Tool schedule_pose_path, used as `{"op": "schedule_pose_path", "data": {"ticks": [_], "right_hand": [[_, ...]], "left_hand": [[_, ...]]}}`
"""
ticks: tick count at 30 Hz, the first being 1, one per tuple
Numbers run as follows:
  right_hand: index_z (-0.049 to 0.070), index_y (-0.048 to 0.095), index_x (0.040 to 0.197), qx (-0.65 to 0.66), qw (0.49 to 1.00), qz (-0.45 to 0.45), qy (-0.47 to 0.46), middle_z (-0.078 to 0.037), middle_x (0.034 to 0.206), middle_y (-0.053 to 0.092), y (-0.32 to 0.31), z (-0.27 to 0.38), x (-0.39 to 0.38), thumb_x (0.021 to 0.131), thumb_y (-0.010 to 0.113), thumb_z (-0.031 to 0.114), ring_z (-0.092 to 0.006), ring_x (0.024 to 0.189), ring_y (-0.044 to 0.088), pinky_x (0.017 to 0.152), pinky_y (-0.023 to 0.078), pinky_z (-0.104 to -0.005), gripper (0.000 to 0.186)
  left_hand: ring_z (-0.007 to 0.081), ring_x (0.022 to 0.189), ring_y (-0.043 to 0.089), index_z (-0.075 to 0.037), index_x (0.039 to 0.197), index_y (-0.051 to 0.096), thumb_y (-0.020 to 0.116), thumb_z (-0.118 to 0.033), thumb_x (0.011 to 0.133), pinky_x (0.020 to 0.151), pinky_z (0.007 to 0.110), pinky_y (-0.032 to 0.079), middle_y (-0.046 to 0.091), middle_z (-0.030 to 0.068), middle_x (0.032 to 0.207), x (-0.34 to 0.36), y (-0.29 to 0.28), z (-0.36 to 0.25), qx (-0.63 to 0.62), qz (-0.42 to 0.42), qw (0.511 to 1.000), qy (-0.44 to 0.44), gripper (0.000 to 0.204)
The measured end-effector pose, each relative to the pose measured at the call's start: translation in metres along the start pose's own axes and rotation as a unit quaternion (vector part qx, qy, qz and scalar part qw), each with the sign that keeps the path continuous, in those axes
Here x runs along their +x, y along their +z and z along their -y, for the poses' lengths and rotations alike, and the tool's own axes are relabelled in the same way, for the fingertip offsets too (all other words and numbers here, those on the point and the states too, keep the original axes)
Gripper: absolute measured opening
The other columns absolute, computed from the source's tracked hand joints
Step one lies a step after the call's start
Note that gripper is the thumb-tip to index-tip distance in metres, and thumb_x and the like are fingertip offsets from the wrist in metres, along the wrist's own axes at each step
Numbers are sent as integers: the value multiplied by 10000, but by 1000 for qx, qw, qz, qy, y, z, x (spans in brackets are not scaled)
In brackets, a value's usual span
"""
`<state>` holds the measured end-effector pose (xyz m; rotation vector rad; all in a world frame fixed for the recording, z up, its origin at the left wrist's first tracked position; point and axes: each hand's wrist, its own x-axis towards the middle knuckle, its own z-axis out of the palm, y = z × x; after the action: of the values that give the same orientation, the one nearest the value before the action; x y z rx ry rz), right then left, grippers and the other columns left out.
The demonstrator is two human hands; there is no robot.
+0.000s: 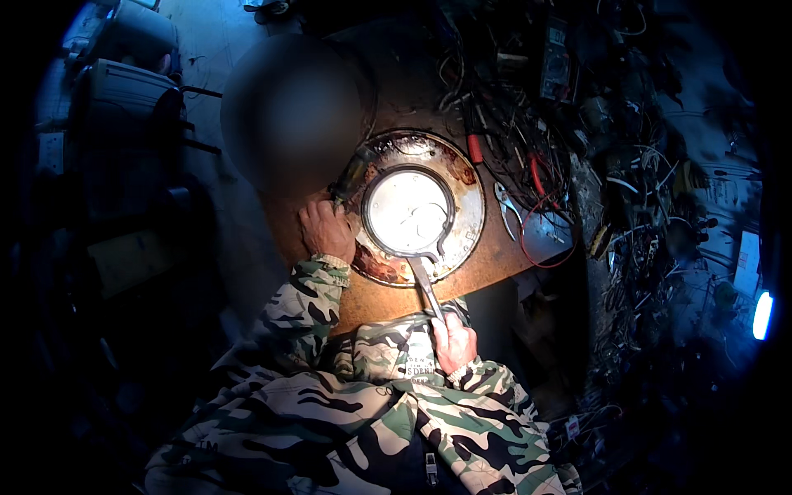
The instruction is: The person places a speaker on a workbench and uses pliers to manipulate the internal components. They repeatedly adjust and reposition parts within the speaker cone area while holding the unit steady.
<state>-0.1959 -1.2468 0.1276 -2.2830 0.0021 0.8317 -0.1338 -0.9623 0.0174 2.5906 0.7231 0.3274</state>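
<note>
A round metal plate (pixel 469 194), stained rusty brown round its rim, lies on a brown table. Its bright middle is ringed by a dark ring, which bends outward at the lower right. My right hand (pixel 453 343) grips a long metal hand tool (pixel 426 285); the tool's far end rests at the lower edge of that ring, and its exact kind is unclear. Beside the plate's left rim, my left hand (pixel 328 233) has its fingers curled down. What they hold, if anything, is hidden. A dark yellowish handle (pixel 355 173) lies just beyond them.
Pliers (pixel 508 210) and a loop of thin red wire (pixel 528 254) lie right of the plate. Tangled cables and tools crowd the far right, with a red grip (pixel 474 148) among them. A multimeter (pixel 558 62) lies behind. A large blurred patch covers the far left.
</note>
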Motion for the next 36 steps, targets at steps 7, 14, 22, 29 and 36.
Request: {"op": "schedule_pose_path", "data": {"ticks": [7,14,22,29,36], "right_hand": [[33,623,955,-26,1000,-15,7,-296,725,637,-4,-4,0,997,616,286,-521,750,640,619,490,-556,256],[12,598,884,-40,998,-40,-15,-284,713,610,-39,-45,-7,976,637,235,-511,734,622,586,461,-537,244],[-9,573,840,-12,999,-19,35,-298,673,569,-60,-44,-2,1001,618,251,-517,706,599,577,443,-512,309],[-20,586,854,-41,998,-48,3,-306,708,593,-47,-46,1,993,647,255,-515,735,618,577,458,-518,314],[-11,587,851,-24,995,-39,87,-327,703,599,-47,-5,-11,1013,607,283,-538,739,618,615,465,-571,335]], "left_hand": [[445,1073,500,21,1006,534,592,-135,939,948,551,395,563,247,1122,26,4,9,-56,-36,997,25,179],[439,1032,503,25,991,557,608,-145,932,911,552,401,545,235,1051,-23,-4,-12,-56,37,998,16,187],[418,1106,505,3,999,545,594,-133,939,976,546,383,572,205,1213,0,2,-59,-86,-2,990,108,157],[395,1293,459,5,1048,564,660,-163,909,1085,550,342,539,201,1338,-1,25,-77,5,26,986,163,238],[421,1261,469,8,1036,555,659,-155,898,1064,555,348,535,232,1329,-4,26,-75,-1,21,984,179,237]]}}
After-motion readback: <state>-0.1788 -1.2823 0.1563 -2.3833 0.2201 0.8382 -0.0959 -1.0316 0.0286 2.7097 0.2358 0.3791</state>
